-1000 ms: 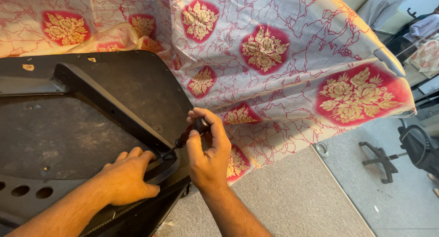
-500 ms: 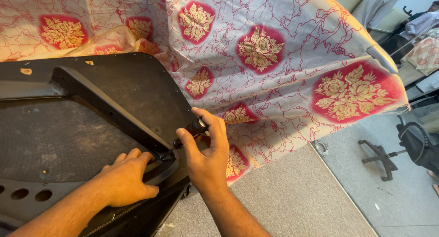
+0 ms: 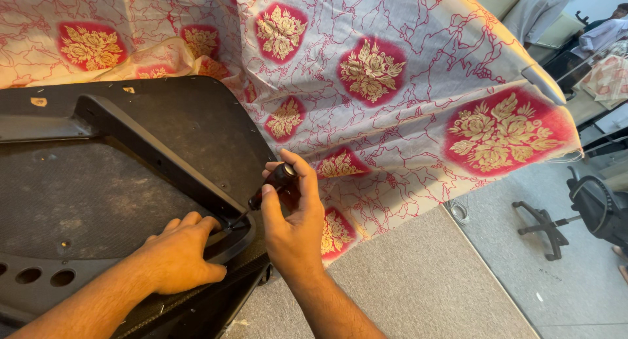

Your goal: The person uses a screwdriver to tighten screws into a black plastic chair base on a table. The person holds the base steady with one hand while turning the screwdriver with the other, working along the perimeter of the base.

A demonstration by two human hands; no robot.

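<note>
Grey speckled floor (image 3: 418,293) fills the lower right, with an office chair base (image 3: 546,224) well beyond the working hand. Cream cloth (image 3: 405,117) printed with red medallions and gold flowers drapes over the tabletop and hangs behind the grip. On it lies a large black panel (image 3: 98,202), dusty and matt, with a raised diagonal rib (image 3: 163,149) and round holes along its near edge; it looks like the underside of a seat.

Left hand (image 3: 176,257) lies flat on the panel's curved edge just beside the tool tip, fingers spread and pressing down, apparently to keep the panel steady. Right hand (image 3: 294,221) is curled around a screwdriver (image 3: 268,185), thumb and fingers pinching its dark handle. The slim shaft slants down from the grip to the panel, its tip meeting the corner where the rib ends, probably at a screw, though the screw itself is too small to make out.
</note>
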